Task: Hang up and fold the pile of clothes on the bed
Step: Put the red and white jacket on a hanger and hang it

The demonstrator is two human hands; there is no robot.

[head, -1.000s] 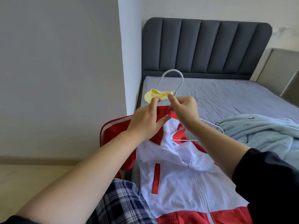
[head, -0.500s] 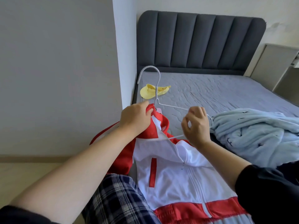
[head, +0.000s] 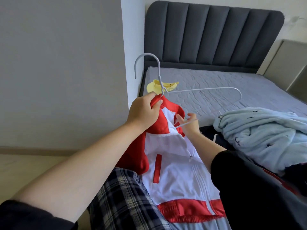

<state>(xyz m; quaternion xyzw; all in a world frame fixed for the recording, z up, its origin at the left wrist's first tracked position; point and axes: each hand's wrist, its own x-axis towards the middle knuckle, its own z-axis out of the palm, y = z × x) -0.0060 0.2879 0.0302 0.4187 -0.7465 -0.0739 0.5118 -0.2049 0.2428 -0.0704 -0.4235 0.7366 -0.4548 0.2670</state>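
The left hand gripped the red collar of the red and white jacket, which lay zipped on the bed. The right hand pinched the lower bar of a pale wire hanger just inside the neck opening, with the hook upright above the collar. A light blue garment lay bunched to the right. A yellow item lay near the headboard, and plaid fabric lay beside the jacket's hem.

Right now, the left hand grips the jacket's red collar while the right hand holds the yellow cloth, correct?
Not quite. In the head view the left hand does grip the jacket's red collar, but the right hand holds the lower bar of the wire hanger; the yellow cloth lies on the bed, untouched.
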